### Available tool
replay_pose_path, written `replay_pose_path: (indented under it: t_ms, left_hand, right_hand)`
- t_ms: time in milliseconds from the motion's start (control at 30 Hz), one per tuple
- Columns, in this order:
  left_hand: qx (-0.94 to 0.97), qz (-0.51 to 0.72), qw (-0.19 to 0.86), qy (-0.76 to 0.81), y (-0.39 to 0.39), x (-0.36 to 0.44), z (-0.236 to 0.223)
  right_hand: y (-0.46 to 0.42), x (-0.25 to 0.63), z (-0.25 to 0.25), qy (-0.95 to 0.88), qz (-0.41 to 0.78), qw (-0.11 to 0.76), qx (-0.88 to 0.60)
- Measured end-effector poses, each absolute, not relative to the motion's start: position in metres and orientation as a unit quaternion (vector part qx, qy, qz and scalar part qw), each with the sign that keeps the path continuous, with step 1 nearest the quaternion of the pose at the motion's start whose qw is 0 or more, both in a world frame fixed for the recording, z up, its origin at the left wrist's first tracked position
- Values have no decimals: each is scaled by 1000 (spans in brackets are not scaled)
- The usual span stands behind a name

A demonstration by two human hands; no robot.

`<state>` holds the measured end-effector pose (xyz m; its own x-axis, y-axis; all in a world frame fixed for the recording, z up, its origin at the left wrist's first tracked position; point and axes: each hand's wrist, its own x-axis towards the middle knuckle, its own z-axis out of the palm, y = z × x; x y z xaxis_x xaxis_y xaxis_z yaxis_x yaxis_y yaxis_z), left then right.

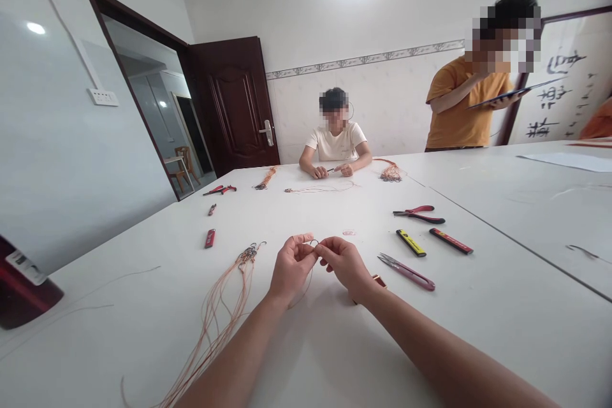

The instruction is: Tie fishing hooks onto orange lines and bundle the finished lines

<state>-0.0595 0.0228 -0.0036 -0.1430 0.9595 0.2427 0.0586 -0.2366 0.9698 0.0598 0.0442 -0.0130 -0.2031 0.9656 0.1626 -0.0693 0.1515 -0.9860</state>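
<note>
left hand [291, 269] and right hand [345, 266] pinch a thin dark cord loop [312, 243] between their fingertips, above the white table [502, 344]; orange cords [224, 306] lie just left, pink-handled snips [406, 271] to the right, a seated person [336, 140] far across.

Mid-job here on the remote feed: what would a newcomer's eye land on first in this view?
First come the left hand and right hand, pinching a small dark loop near the middle of the white table. Just left of them, long orange cords fan across the tabletop, while red-handled pliers and pink-handled snips lie to the right. At the far end, a standing person holds a tablet.
</note>
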Motion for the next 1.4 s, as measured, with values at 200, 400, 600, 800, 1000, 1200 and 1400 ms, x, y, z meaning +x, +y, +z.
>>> replay_pose_path:
  t_ms: [200, 400, 600, 800, 1000, 1200, 1400]
  left_hand:
    - [511, 574, 442, 463, 20, -58, 1]
    - [493, 559, 507, 434, 13, -46, 1]
    - [499, 547, 525, 420, 7, -36, -1]
    - [530, 505, 555, 396, -5, -25, 4]
    - [539, 485, 558, 403, -7, -24, 5]
    - [525, 486, 579, 392, -8, -24, 5]
    - [492, 480, 609, 396, -9, -21, 6]
  right_hand:
    - [45, 71, -4, -617, 511, 459, -385]
    - [30, 112, 5, -666, 487, 403, -396]
    - [19, 132, -11, -639, 480, 424, -426]
    - [13, 127, -14, -635, 541, 427, -348]
    - [13, 129, -14, -625, 547, 440, -341]
    - [13, 131, -10, -595, 588, 442, -325]
    - [12, 130, -12, -609, 562, 449, -333]
